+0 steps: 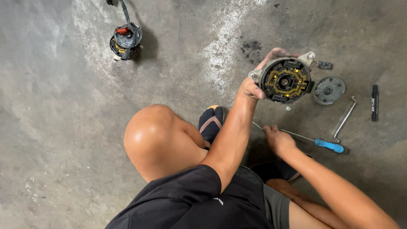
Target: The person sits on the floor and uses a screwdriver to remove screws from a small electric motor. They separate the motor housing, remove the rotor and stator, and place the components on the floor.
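Hands: left [254,87] clasped around round motor housing [285,79], right [274,138] half-curled on blue-handled screwdriver [296,136].

left hand [254,87] raised gripping, right hand [275,138] lowered

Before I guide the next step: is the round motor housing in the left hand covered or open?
Open: the motor housing shows its bare yellow and black inner parts, and a round grey cover lies on the floor beside it.
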`<state>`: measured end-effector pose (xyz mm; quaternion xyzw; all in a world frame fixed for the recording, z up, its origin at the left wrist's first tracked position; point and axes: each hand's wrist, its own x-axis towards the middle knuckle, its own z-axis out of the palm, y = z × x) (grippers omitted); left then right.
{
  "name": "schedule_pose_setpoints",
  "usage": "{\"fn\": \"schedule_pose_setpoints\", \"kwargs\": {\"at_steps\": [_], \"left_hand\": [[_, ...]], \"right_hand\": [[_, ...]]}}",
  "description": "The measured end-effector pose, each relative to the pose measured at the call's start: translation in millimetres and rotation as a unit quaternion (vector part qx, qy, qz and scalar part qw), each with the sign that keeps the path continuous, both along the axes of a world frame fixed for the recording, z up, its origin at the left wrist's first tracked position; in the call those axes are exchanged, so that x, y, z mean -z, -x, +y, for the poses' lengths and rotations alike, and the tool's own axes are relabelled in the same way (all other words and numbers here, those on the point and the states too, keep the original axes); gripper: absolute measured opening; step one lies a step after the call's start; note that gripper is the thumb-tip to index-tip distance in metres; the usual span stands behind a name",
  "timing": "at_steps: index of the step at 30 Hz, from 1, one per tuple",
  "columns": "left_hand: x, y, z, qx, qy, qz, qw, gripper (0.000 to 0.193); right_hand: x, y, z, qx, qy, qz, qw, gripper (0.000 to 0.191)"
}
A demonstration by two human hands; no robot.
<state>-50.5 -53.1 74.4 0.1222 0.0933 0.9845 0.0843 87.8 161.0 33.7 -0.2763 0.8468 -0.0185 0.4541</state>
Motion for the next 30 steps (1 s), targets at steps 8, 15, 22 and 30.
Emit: {"fn": "schedule_pose_setpoints", "kwargs": {"at_steps": [8, 15, 22, 30], "left_hand": [[-18, 5, 6, 0.019, 0.042, -0.029, 0.999, 0.117], [-87, 34, 21, 0.129, 0.135, -0.121, 0.975, 0.095], [-153, 28, 11, 0.195, 0.257, -0.116, 0.939, 0.088], [-167, 33, 46, 0.215, 0.149, -0.176, 0.949, 0.082]], "right_hand": [[45, -21, -33, -0.03, 0.046, 0.074, 0.996, 0.024], [-89, 54, -18, 0.087, -0.005, -0.012, 0.996, 0.059], [-263, 113, 60, 0.29, 0.129, 0.125, 0.94, 0.066], [-288, 165, 63, 0.431, 0.369, 0.09, 0.819, 0.086]]}}
